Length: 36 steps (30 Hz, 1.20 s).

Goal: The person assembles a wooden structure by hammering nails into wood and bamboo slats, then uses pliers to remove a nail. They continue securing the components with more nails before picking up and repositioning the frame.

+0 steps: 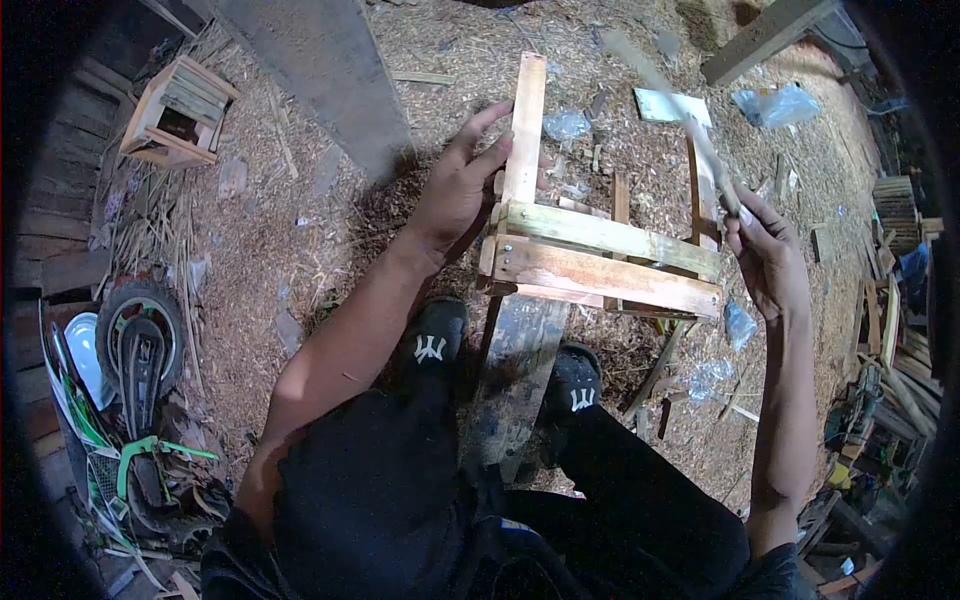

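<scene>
A small wooden frame (610,275) of nailed slats rests on the end of a worn plank (515,370) between my legs. My left hand (470,180) grips the upright slat (527,130) at the frame's left corner, thumb on the near side and fingertips showing past its right edge. At the frame's right side, my right hand (765,245) is closed on a thin stick (705,150), which points up and to the left and is blurred toward its far end. The stick passes in front of the frame's right upright.
Wood shavings cover the ground (270,230). A slatted wooden box (180,115) sits at the upper left, a green bike (130,400) at the lower left. A broad board (310,70) and a post (765,40) stand beyond. Scrap wood (890,400) lines the right.
</scene>
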### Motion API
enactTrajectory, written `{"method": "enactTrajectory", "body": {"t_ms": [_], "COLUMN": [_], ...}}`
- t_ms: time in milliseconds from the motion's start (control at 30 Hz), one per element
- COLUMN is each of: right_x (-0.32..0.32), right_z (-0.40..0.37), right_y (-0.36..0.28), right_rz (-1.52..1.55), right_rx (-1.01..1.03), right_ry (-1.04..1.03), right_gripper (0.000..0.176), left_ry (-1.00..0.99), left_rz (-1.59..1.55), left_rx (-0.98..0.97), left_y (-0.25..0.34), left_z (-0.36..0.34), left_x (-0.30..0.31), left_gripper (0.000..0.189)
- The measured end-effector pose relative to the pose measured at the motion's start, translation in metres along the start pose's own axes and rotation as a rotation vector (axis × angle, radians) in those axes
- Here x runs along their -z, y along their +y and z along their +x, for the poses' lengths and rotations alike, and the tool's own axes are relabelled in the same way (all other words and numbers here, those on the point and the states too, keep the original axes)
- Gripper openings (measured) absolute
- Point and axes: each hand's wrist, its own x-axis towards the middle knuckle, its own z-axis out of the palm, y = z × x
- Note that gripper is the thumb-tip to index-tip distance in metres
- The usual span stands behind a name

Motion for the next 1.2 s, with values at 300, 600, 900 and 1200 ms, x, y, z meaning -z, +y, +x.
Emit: {"method": "enactTrajectory", "body": {"t_ms": [300,600,900,1200], "right_x": [-0.017,-0.024,-0.034,-0.034], "right_z": [-0.007,-0.005,-0.010,-0.019], "right_y": [0.003,-0.008,-0.016,-0.004], "right_rz": [-0.122,-0.252,-0.351,-0.874], "right_rx": [-0.075,-0.155,-0.162,0.251], "right_ry": [-0.105,-0.073,-0.034,-0.095], "right_gripper": [0.028,0.026,0.029,0.029], "left_ry": [-0.022,-0.116,-0.093,-0.118], "left_rz": [-0.057,-0.089,0.031,0.069], "left_rx": [-0.014,-0.004,-0.042,-0.047], "left_y": [0.015,0.005,0.010,0.010], "left_z": [-0.014,-0.011,-0.014,-0.015], "left_x": [-0.009,0.001,-0.004,-0.003], "left_gripper": [0.056,0.071,0.078,0.079]}}
